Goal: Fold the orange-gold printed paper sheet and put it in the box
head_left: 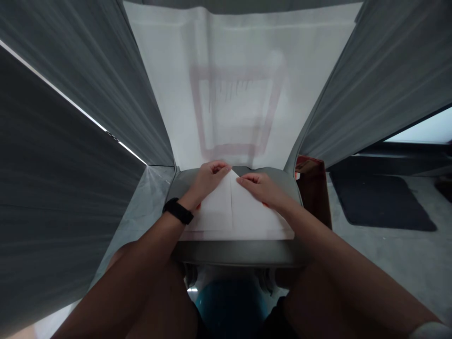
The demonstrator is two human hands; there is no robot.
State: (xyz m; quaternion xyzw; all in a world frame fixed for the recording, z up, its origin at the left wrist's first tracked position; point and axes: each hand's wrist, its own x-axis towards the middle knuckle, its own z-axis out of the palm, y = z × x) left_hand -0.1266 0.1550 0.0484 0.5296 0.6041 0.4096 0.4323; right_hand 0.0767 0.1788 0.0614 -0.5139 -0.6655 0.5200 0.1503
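A sheet of white paper (215,207) lies on a grey chair seat, its top corners folded in to a peak with a seam down the middle. Fingers of my left hand (211,179) are closed in a pinch at the tip of the peak. On the right slanting edge, just below the tip, my right hand (259,186) pinches the paper between thumb and fingers. Small orange-red marks show on the paper beside both hands. A band runs along its straight lower edge. My left wrist wears a black band.
Behind the seat (243,252), a large white sheet (240,117) with a faint pink frame covers the chair back. Grey curtains (120,70) hang on both sides. A dark red box (316,188) stands right of the chair, near a dark mat (381,200). Something blue (231,306) is below the seat.
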